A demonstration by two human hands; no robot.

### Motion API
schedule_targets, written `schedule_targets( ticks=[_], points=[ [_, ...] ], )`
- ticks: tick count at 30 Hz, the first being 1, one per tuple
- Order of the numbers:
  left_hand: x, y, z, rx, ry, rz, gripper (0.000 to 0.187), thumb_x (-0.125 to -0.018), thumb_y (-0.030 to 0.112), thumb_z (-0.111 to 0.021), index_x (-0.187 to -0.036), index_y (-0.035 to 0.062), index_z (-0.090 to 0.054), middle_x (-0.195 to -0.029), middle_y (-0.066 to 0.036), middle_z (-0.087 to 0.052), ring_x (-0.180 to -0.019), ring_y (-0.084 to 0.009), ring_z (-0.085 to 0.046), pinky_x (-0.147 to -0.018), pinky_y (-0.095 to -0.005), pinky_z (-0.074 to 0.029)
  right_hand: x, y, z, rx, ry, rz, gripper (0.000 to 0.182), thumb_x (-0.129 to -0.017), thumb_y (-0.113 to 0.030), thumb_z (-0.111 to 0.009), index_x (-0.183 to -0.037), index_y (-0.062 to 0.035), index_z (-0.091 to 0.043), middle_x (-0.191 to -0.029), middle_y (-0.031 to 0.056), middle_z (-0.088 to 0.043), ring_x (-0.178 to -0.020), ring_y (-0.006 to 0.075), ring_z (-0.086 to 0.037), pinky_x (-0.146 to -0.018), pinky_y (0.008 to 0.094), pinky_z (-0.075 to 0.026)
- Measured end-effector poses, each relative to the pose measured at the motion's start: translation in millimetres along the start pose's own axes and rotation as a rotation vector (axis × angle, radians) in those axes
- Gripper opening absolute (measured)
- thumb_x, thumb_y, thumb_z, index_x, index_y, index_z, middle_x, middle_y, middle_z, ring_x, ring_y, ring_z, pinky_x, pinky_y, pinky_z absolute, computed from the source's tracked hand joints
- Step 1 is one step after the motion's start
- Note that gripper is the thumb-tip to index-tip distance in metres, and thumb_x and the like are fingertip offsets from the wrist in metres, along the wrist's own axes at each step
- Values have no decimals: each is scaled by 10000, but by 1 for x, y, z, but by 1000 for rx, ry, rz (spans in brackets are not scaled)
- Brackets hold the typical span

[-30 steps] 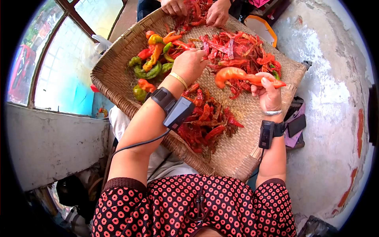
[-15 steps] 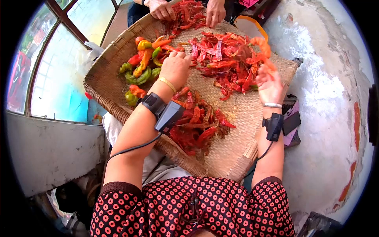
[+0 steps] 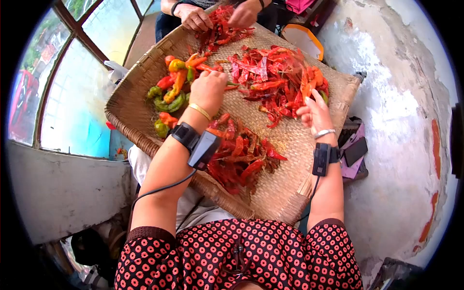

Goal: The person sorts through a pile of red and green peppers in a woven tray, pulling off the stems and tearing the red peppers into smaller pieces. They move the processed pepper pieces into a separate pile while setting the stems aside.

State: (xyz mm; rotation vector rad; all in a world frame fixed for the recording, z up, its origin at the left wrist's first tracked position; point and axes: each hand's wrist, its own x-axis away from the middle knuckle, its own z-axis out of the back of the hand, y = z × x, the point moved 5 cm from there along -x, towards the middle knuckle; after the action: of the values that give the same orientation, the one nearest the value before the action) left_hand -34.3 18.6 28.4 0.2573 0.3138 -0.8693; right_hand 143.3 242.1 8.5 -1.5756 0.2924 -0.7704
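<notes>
My left hand [image 3: 207, 93] is closed over the woven basket tray [image 3: 285, 179], with a green-stemmed chili pepper [image 3: 233, 86] sticking out at its right side. Its fingertips are partly hidden. Fresh peppers [image 3: 178, 87] in green, yellow, orange and red lie just left of it. At the right heap of dried red chilies [image 3: 275, 79], my right hand [image 3: 316, 115] has its fingers apart. An orange chili [image 3: 308, 87] lies at those fingertips. Another heap of dried red chilies [image 3: 241, 159] sits beneath my left forearm.
Across the tray, another person's hands [image 3: 197, 19] work at a further pile of dried chilies [image 3: 220, 31]. A window [image 3: 72, 96] stands at the left, and a worn plaster wall [image 3: 391, 121] at the right. A dark phone-like object [image 3: 355, 151] rests beside the tray.
My right hand has come down and slightly left, and the orange chili has moved lower onto the heap. My left hand has shifted a little left and down. The other person's right hand has moved left.
</notes>
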Motion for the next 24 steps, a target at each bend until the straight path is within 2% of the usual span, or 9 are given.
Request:
schedule_targets(
  ticks=[3, 5, 8, 11, 15, 18, 21, 23, 24],
  points=[
    [0, 9, 17, 86, 136, -50, 104, -708, 70, -505, -802, 89, -545, -803, -68, -563, -823, -240, -549, -644, -342, -484, 10, -10, -20, 121, -23, 141, 600, -828, -185, -523, -1335, -68, -224, -580, 62, -553, -376, 69, -434, -344, 199, -332],
    [0, 19, 30, 148, 174, -83, 126, -697, 68, -515, -818, 90, -539, -806, -59, -559, -811, -235, -546, -646, -332, -481, 20, -14, -41, 254, -103, 199, 439, -808, -124, -552, -1221, -38, -428, -578, 30, -545, -416, 60, -451, -389, 199, -359],
    [2, 31, 40, 211, 249, -208, 161, -689, 89, -527, -850, 85, -528, -808, -46, -549, -789, -218, -539, -652, -305, -472, 21, 0, -68, 553, -247, 377, 301, -750, -92, -614, -1046, -52, -575, -600, 11, -566, -505, 69, -526, -493, 213, -429],
    [7, 45, 47, 303, 240, -316, 229, -684, 105, -578, -912, 88, -558, -825, -43, -558, -762, -208, -547, -648, -299, -470, 28, 1, -91, 561, -298, 407, 475, -713, -94, -641, -1162, -71, -488, -720, 38, -595, -626, 78, -561, -590, 232, -459],
    [16, 68, 48, 490, 194, -401, 272, -689, 184, -613, -928, 78, -538, -853, -52, -553, -777, -212, -546, -662, -286, -465, 30, 4, -104, 504, -317, 429, 483, -711, -93, -642, -1161, -71, -468, -810, 57, -602, -697, 102, -579, -629, 247, -468],
    [21, 78, 48, 547, 195, -444, 294, -681, 197, -633, -923, 67, -529, -870, -58, -552, -798, -226, -553, -674, -302, -470, 44, -12, -112, 561, -247, 735, 335, -721, -96, -637, -1030, -50, -517, -843, 76, -601, -766, 160, -588, -665, 265, -470],
    [23, 82, 47, 635, 224, -487, 321, -682, 188, -649, -951, 64, -528, -859, -83, -559, -808, -250, -565, -688, -325, -476, 33, 2, -109, 702, -219, 918, 265, -734, -107, -631, -977, -37, -551, -820, 51, -605, -795, 145, -582, -659, 266, -469],
    [20, 78, 49, 869, 117, -427, 323, -701, 189, -649, -971, 52, -534, -824, -113, -564, -788, -267, -573, -685, -330, -478, 37, -7, -106, 543, -280, 754, 222, -749, -112, -617, -944, -22, -563, -797, 42, -601, -771, 137, -583, -649, 265, -469],
    [16, 70, 50, 957, 252, -342, 299, -724, 193, -638, -964, 40, -547, -796, -131, -564, -770, -286, -573, -681, -339, -477, 38, -9, -106, 383, -337, 587, 187, -763, -118, -604, -911, -8, -575, -774, 32, -597, -747, 130, -583, -639, 264, -470]
  ],
)
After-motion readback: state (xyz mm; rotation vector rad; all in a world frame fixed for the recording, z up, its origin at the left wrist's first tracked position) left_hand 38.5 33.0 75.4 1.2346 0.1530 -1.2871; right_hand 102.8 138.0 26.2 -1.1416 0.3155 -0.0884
